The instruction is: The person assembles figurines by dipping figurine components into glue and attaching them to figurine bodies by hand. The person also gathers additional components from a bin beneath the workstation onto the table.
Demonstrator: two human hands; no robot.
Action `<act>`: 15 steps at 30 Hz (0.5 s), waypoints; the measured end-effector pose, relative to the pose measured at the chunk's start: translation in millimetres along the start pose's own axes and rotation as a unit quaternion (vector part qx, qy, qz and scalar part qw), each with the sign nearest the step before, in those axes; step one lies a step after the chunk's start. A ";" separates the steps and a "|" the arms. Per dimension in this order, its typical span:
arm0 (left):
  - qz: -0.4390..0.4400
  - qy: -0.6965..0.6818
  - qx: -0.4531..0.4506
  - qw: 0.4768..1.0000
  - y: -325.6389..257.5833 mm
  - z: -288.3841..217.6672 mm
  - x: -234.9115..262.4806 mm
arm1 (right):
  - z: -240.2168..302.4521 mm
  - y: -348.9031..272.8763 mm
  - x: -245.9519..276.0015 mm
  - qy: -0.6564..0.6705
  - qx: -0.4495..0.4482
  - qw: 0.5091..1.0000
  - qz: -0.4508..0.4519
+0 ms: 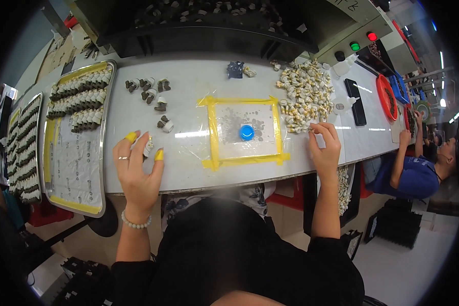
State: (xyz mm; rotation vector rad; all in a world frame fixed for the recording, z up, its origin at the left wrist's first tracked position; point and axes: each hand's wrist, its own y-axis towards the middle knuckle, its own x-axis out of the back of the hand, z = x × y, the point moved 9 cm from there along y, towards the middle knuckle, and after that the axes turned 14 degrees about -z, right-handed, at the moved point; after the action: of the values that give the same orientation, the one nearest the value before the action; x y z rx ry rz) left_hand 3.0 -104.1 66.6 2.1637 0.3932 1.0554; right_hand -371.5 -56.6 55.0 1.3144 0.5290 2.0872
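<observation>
My left hand (139, 168), with yellow finger covers on two of its fingers, holds a small white and yellowish figurine piece (148, 148) between fingers and thumb. Above it lie several small white and dark-grey figurine pieces (160, 102), loose on the white table. My right hand (325, 151) is closed in a pinch at the lower edge of a heap of small white and yellow pieces (306, 89); what sits between the fingertips is too small to make out. Between my hands, a round blue cap-like thing (247, 133) stands on a stained square sheet edged with yellow tape (214, 137).
Metal trays (103, 173) with rows of white and dark pieces stand at the left. A machine with a dark bin (209, 43) borders the back. White bottles (343, 105), a black phone-like slab (355, 102) and a red basin (386, 97) are at the right. Another person (413, 173) works farther right.
</observation>
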 end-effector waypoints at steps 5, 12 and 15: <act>0.106 0.001 -0.087 0.991 18.8 -17.1 -38.6 | 55.0 -2.5 -24.3 0.127 0.039 0.991 0.021; 0.182 -0.017 -0.006 0.983 11.3 -5.7 -56.1 | 68.4 -16.3 -43.8 0.176 0.079 0.977 0.086; 0.201 -0.027 0.011 0.979 8.8 -12.5 -58.8 | 80.5 -12.9 -35.8 0.156 0.130 0.975 0.086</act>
State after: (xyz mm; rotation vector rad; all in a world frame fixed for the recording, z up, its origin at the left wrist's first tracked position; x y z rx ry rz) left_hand -43.7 -136.0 44.5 2.3427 -0.0646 1.2062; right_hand -283.6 -70.4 57.8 1.2127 0.8765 2.4530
